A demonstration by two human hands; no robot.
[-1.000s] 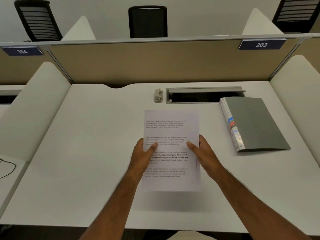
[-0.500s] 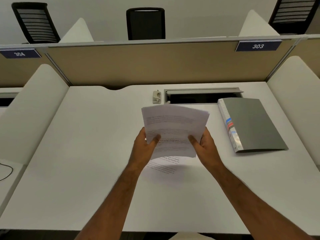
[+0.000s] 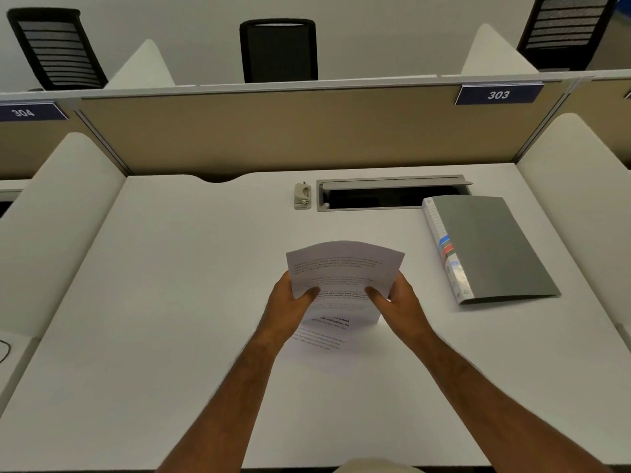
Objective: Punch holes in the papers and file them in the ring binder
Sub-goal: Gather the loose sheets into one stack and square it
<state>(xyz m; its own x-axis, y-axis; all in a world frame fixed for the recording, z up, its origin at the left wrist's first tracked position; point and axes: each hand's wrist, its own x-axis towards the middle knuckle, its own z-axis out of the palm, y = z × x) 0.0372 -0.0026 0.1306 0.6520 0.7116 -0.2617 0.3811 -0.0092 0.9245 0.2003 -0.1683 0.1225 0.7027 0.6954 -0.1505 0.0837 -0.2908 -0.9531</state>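
At mid-desk (image 3: 170,336), the stack of printed papers (image 3: 345,268) is up off the surface, held between both hands; a second ago it lay flat under them, half a second ago it was tilting up, and now it bows toward the person with its lower part trailing down to the desk. Left hand (image 3: 290,302) and right hand (image 3: 396,302) each pinch a side edge, thumbs on the printed face, fingers (image 3: 375,292) closed on the sheets. Reads as squaring the stack before punching; no hole made yet, by my judgement. Hole punch (image 3: 302,196), small and pale, sits untouched well beyond the papers, just beside the open cable tray (image 3: 392,194). Grey ring binder (image 3: 491,247) lies shut to the right, apart from the hands. Hard to tell: how many sheets there are, and whether the bottom edge touches the desk or only casts a blurred shadow. Fingers behind the paper are hidden. Text is too small to read.
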